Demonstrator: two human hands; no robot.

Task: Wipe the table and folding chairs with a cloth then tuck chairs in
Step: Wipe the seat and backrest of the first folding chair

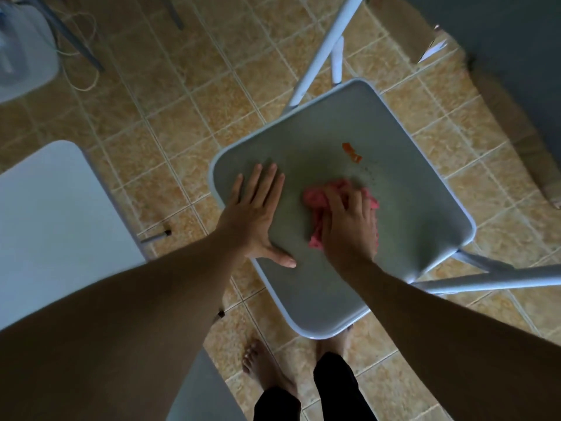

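A grey folding chair seat (409, 214) fills the middle of the view, turned at an angle. My left hand (258, 214) lies flat on its left part, fingers spread, palm down. My right hand (349, 226) presses a crumpled pink cloth (315, 199) onto the seat's centre; most of the cloth is hidden under the fingers. An orange scrap (351, 152) and some dark specks lie on the seat just beyond the cloth.
A second pale chair seat (51, 214) is at the left. White chair legs (321, 53) run up and to the right (485, 278). The floor is tan tile (182, 101). My bare feet (264, 369) stand below. A grey wall edge (501, 56) is at the top right.
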